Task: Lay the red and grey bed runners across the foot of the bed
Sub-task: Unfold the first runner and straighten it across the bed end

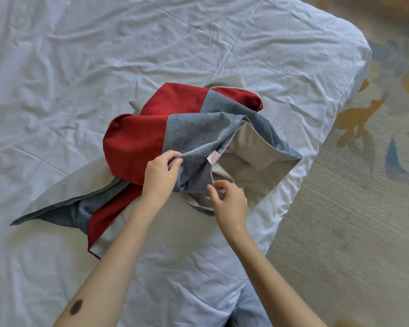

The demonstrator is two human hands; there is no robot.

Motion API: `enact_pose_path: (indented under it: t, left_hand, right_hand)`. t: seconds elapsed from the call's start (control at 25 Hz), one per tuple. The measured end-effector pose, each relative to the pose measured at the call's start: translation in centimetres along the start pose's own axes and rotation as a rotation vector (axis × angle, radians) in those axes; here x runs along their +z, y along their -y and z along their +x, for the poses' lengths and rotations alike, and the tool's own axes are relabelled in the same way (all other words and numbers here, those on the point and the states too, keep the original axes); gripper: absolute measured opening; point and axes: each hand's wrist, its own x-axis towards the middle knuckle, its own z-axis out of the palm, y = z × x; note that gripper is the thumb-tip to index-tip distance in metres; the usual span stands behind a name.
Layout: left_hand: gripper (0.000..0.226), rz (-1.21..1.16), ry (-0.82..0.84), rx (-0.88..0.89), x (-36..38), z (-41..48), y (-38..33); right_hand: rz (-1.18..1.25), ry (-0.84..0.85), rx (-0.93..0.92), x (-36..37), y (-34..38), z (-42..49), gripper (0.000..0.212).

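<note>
A red and grey bed runner point(175, 114) lies bunched in a heap on the white bed point(104, 55), near its right-hand corner. Its beige lining point(253, 152) shows where the cloth is turned over, and a small white label point(213, 158) sticks out of a grey fold. One grey and red end point(80, 213) trails out flat to the left. My left hand point(161, 173) pinches a grey fold at the near side of the heap. Just right of it, my right hand point(229, 201) hovers over the lining with fingers apart, holding nothing.
The wrinkled white duvet spreads far to the left and back. The bed's rounded corner point(354, 48) and right edge drop to a patterned beige carpet point(352, 197). My blue-trousered leg point(250, 308) presses against the near edge.
</note>
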Motion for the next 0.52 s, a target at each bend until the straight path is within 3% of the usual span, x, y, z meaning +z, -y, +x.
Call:
enact_pose_path:
  t: [0.2,0.52]
  left_hand:
    - [0.013,-0.007,0.010,0.001,-0.2,-0.1,0.0]
    - [0.011,0.058,0.052,0.016,1.1,-3.1,0.4]
  right_hand:
    - [0.017,-0.017,0.008,0.4,0.5,-0.6,0.014]
    - [0.308,0.015,0.019,-1.4,-1.3,-2.8,0.014]
